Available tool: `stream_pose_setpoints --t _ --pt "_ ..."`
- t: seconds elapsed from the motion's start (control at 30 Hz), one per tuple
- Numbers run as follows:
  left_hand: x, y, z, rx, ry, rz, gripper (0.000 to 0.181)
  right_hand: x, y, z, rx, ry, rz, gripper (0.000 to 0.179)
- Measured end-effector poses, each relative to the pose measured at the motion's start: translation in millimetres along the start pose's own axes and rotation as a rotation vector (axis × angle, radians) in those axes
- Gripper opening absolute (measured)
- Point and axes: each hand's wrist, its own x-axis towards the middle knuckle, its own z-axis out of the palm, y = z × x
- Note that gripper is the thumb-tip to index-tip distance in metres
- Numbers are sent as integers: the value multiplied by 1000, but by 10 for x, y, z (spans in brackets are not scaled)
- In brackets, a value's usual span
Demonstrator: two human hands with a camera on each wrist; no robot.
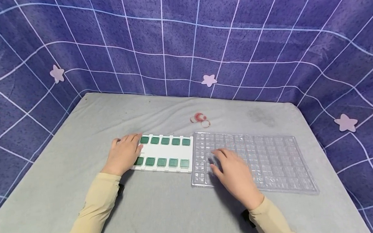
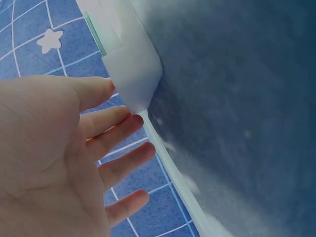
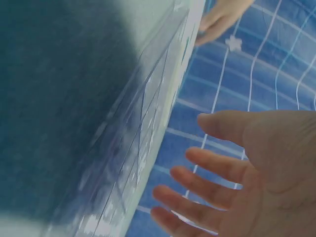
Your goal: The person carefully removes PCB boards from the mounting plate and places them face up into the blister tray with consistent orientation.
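A white holder [image 1: 166, 151] lies flat on the table with two rows of small green squares, finely patterned like small circuit boards [image 1: 173, 162]. My left hand [image 1: 122, 152] is at the holder's left end and hides part of it. In the left wrist view, the thumb and nearest fingertips [image 2: 136, 121] touch the holder's white end, and the other fingers are loosely extended. To the right lies a clear plastic tray [image 1: 270, 165] with many small square pockets. Above its left half is my right hand [image 1: 236, 173], fingers relaxed and apart, with nothing in it.
A grey cloth [image 1: 165, 207] covers the table, with red ring marks [image 1: 200, 117] behind the tray and holder. Purple gridded fabric [image 1: 177, 44] with star shapes hangs at the back and both sides. The clear tray's left edge adjoins the holder's right end.
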Motion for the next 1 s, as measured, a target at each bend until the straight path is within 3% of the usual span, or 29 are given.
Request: stream_pose_setpoints --t 0.4,1.0 --pt "1 3 -10 -16 10 -7 49 321 -233 182 146 -147 -91 36" --pt "5 8 -5 -33 27 -10 48 432 -379 352 78 -122 -183 30"
